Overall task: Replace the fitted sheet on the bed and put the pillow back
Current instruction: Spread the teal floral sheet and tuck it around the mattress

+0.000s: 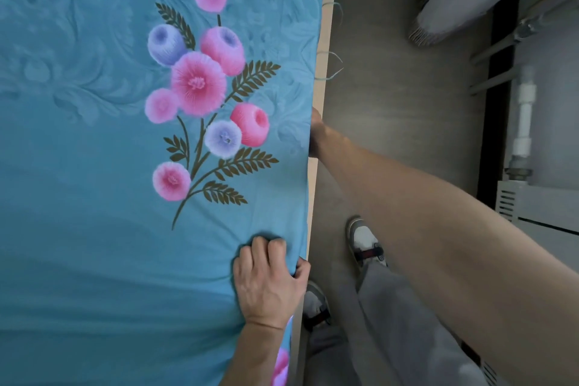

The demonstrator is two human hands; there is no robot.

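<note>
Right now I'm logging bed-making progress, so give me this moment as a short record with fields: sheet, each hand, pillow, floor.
sheet: teal floral fitted sheet spread over the bed top, reaching the wooden bed edge
left hand: grips the sheet at the bed edge, fingers curled
right hand: reaches down over the bed edge, fingers hidden
pillow: not in view
floor: grey floor, person's shoes beside the bed

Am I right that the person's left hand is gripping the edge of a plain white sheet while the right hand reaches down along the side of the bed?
Not quite: the head view shows the sheet is teal with pink and purple flowers, not plain white. The left hand does grip its edge, and the right hand reaches down the bed's side.
</note>
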